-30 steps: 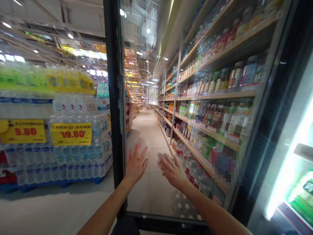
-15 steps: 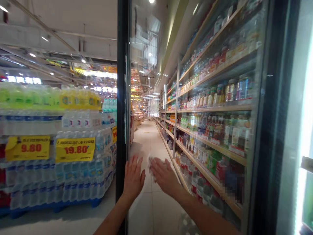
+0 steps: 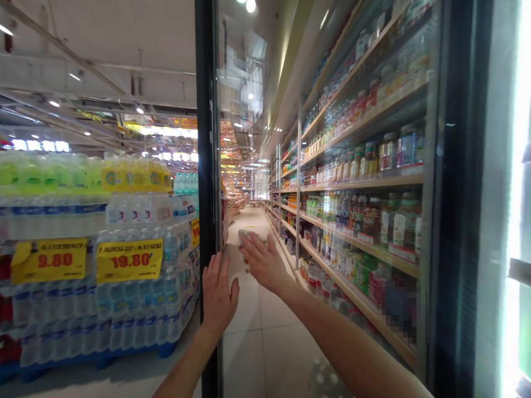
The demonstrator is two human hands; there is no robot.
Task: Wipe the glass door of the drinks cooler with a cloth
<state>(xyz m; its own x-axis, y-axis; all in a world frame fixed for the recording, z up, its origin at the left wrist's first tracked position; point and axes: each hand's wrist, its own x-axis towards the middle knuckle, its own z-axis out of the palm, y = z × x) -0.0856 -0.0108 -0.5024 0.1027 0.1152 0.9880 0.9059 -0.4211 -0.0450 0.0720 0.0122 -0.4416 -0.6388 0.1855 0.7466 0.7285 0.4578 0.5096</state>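
A glass door [image 3: 265,348] with a black frame [image 3: 206,166] stands open in front of me. My left hand [image 3: 218,293] lies flat against the frame side of the glass, with its fingers stretched upward and nothing in it. Higher and to the right, my right hand [image 3: 265,262] presses a pale, crumpled cloth [image 3: 244,236] to the pane. Most of the cloth is hidden under the fingers, and only its upper left edge shows.
Through the glass, shelves of bottled drinks [image 3: 360,221] run along the right of an aisle. Packs of water bottles [image 3: 136,298] are stacked at left on a blue pallet [image 3: 103,359], with yellow price signs [image 3: 129,260]. A bright light strip [image 3: 512,221] glows at far right.
My right hand has moved up and slightly left over the glass with the cloth. My left hand has shifted a little left and up, onto the frame's edge.
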